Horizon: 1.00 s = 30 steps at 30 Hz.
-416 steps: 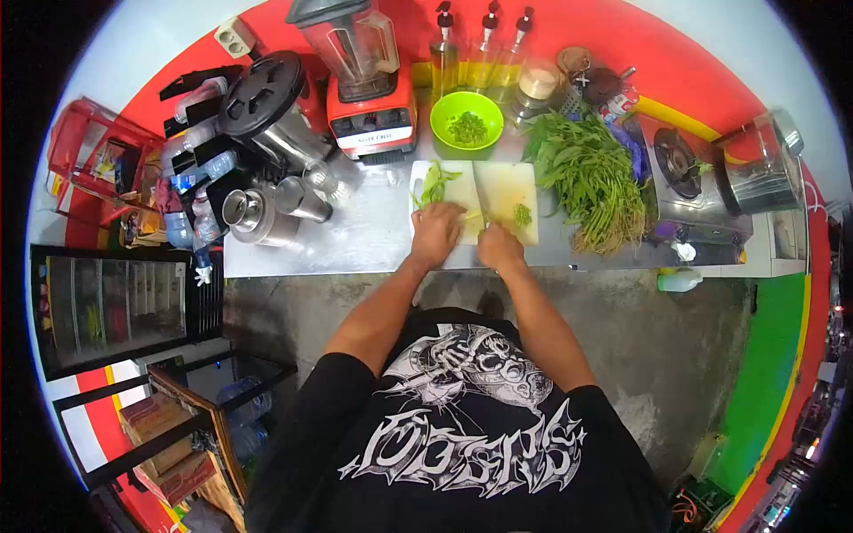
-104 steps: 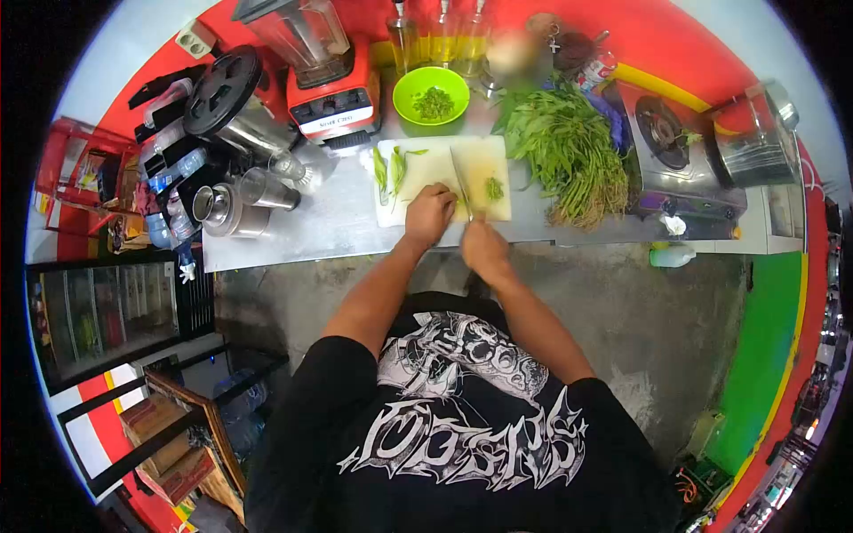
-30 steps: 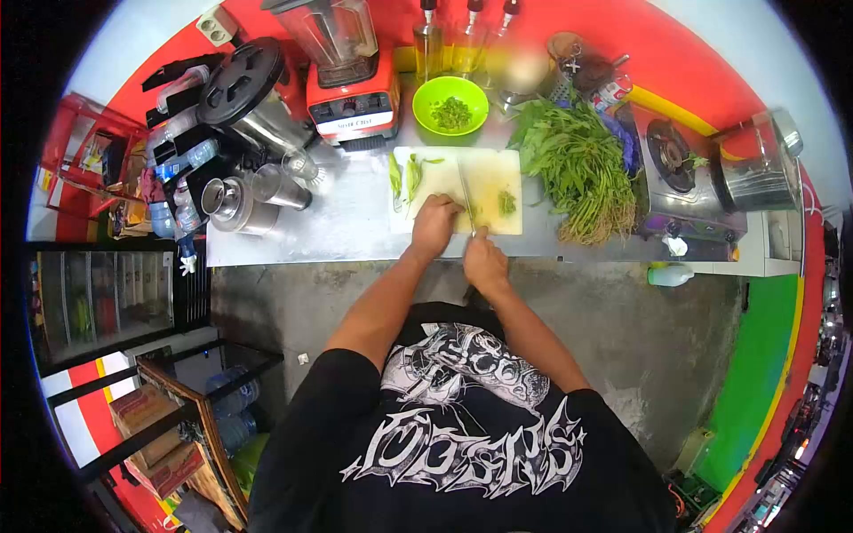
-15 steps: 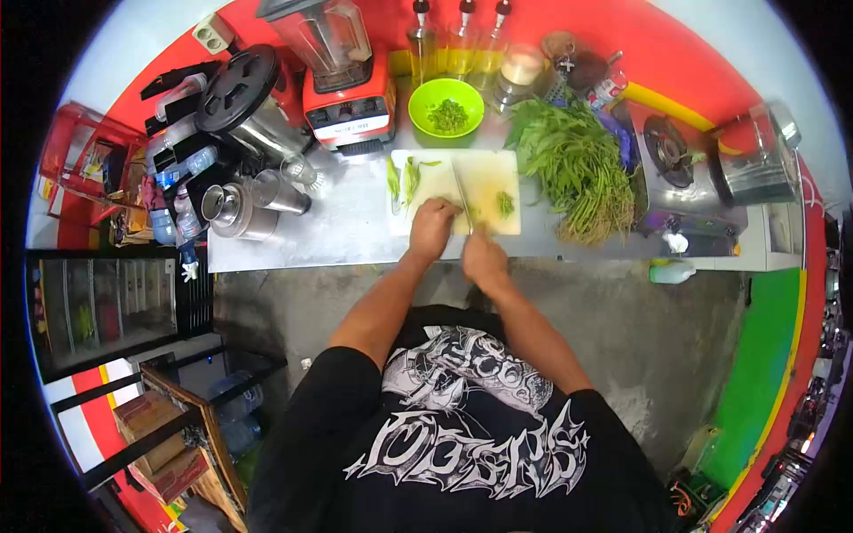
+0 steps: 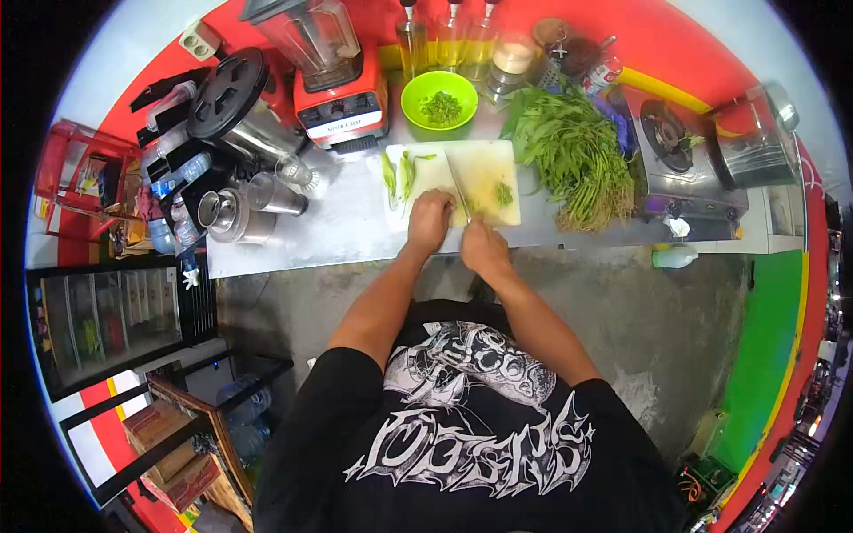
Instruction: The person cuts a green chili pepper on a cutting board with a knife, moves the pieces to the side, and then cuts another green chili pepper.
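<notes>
Steel counter against a red wall, seen from above, with a white cutting board at its middle. The person's left hand rests on the board's near edge, fingers curled downward; whatever lies beneath them is hidden, possibly a stalk. Just right of it, the right hand is closed around the handle of a knife, whose blade lies across the board. Chopped greens sit on the board's right part and whole stalks on its left edge. A green bowl stands behind the board, with leafy greens to its right.

Brushed, dull-sheened steel worktop; matt, pale plastic cutting board, glossy lime-green plastic bowl; shiny steel knife blade
</notes>
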{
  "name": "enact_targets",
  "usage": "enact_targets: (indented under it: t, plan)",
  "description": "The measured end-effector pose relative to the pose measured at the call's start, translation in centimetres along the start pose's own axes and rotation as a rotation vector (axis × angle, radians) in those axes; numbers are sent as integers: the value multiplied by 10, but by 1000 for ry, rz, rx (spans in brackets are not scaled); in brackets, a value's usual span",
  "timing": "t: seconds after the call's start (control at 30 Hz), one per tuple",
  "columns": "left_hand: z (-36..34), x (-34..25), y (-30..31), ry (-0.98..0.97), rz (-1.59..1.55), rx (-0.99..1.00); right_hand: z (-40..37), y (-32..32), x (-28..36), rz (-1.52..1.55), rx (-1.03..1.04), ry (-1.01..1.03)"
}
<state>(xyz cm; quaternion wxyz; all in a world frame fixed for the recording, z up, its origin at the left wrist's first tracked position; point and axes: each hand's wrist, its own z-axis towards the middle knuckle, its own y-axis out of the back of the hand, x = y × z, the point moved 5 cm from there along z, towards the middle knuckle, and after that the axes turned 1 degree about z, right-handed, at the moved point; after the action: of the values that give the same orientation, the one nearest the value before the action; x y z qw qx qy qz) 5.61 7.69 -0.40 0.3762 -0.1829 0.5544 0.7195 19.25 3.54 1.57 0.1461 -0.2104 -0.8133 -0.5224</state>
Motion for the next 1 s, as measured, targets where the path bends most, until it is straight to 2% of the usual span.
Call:
enact_targets:
  t: [0.23, 0.27, 0.4, 0.47, 0.57, 0.7, 0.77, 0.9, 0.97, 1.0]
  plan:
    - [-5, -7, 2, 4, 17, -17, 1, -15, 0, -30, 49, -124]
    - [-5, -9, 1, -12, 40, -22, 2, -11, -1, -33, 5, -37]
    - [-5, -7, -1, -45, 140, 20, -6, -11, 1, -66, 1, 21]
    - [-7, -8, -3, -41, 180, 67, -6, -25, -5, -26, 11, -39]
    - [-10, -15, 4, -74, 140, 89, -3, -18, -8, 2, 30, -113]
    - [-11, -2, -1, -30, 90, 47, 14, -20, -4, -140, 83, 45]
    - [-10, 2, -1, -31, 59, 24, 8, -22, -5, -92, 43, -46]
    - [-9, 7, -3, 14, 26, 29, -2, -26, -7, 7, 5, -65]
    - [-7, 2, 2, -17, -24, 18, 10, -29, -9, 9, 13, 47]
    - [-7, 1, 3, -8, -11, 36, 8, -13, 3, -56, 49, -38]
